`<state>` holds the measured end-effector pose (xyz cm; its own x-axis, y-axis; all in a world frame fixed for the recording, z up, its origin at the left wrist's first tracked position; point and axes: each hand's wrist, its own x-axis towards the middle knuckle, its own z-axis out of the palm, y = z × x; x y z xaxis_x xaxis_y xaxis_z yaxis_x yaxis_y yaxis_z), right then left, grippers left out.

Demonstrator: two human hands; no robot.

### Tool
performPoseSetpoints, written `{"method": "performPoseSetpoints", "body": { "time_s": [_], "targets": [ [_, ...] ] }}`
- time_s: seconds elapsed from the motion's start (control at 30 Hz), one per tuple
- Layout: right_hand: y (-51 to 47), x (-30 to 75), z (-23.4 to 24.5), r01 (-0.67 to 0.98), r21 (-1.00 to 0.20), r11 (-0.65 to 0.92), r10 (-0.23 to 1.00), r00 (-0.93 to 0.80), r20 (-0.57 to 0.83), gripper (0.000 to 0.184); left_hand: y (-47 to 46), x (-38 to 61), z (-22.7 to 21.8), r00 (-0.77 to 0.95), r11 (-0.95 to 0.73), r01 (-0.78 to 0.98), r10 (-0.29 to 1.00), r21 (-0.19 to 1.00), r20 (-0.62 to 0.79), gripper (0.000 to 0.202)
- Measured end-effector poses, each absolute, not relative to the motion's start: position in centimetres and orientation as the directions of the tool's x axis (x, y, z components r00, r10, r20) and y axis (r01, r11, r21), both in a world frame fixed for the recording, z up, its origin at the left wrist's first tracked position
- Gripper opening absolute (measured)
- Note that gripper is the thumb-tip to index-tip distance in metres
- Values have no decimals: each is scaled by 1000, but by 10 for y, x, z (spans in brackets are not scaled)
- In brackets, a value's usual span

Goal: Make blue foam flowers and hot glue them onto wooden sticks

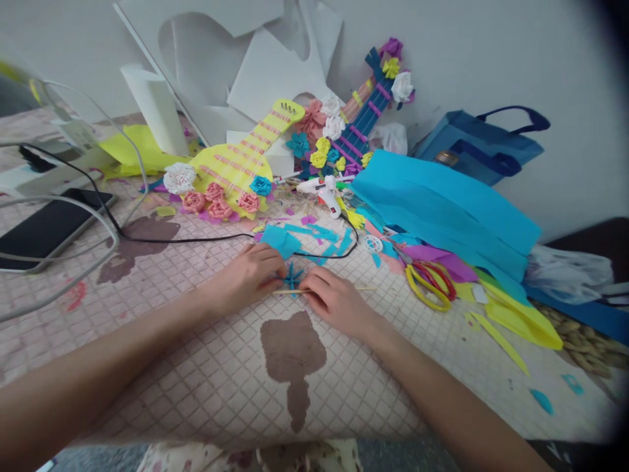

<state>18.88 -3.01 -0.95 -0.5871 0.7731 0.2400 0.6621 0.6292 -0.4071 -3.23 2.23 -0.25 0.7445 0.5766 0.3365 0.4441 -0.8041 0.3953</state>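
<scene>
Near the middle of the table, my left hand (pixel 255 270) has its fingers curled at the left side of a small blue star-shaped paper piece (pixel 293 275). My right hand (pixel 334 298) closes around a thin wooden stick (pixel 366 288), which runs sideways below the blue piece and pokes out beyond both sides of that hand. Whether the left fingers pinch the blue paper or the stick's end is hidden. Just beyond the left hand lies a blue paper square (pixel 280 241), with blue paper strips (pixel 319 234) beside it.
Behind stand a yellow paper guitar (pixel 236 160) and a dark blue one (pixel 361 131) with paper flowers. A white glue gun (pixel 327 193) trails a black cord. Scissors (pixel 427 288), blue paper sheets (pixel 442 210) and a blue bag (pixel 476 144) are right; a phone (pixel 49 226) is left.
</scene>
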Motion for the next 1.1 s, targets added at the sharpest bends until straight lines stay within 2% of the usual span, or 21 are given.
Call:
{"method": "performPoseSetpoints", "body": {
  "time_s": [0.17,0.33,0.6,1.1],
  "targets": [
    [-29,188,-8,645,-411,644,760,-602,247,14,22,-32,-4,743,-796,439,582,416,330,11],
    [-29,189,-9,636,-421,647,758,-598,260,14,21,-32,1,737,-813,372,552,449,389,8],
    [-28,189,-11,648,-404,646,760,-595,261,12,12,-27,-3,807,-877,367,466,309,364,5],
    [-28,186,-18,674,-180,716,687,-636,352,11,11,-27,-6,823,-884,385,459,265,335,6]
  ]
}}
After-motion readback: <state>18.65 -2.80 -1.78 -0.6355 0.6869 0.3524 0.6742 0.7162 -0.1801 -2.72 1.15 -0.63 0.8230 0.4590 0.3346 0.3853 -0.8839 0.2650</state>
